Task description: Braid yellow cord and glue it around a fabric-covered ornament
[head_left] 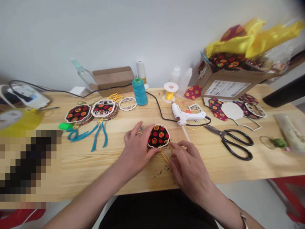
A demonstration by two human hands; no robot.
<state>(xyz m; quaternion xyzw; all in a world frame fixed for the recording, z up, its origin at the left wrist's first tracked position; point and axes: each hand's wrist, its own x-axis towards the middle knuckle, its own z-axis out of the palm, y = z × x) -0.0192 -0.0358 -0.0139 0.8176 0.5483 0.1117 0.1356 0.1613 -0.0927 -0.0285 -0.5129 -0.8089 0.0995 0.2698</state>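
Note:
A small ornament [160, 136] with a pale scalloped rim and dark patterned fabric is tilted up just above the wooden table. My left hand [138, 149] grips its left side, thumb along the lower edge and fingers over the top. From its bottom edge hangs a twisted yellow cord [165, 157]. The fingertips of my right hand [187, 165] are closed on the cord's lower end, with the index finger close to the ornament's lower right rim. Dark scraps [164, 170] lie on the wood below.
A white glue gun [186, 116] and black-handled scissors [228, 140] lie right. A teal thread cone [139, 92] and a yellow cord spool [170, 92] stand behind. Stacked ornaments [78, 114] with teal tassels [98, 136] lie left. A cardboard box [228, 84] holds fabric.

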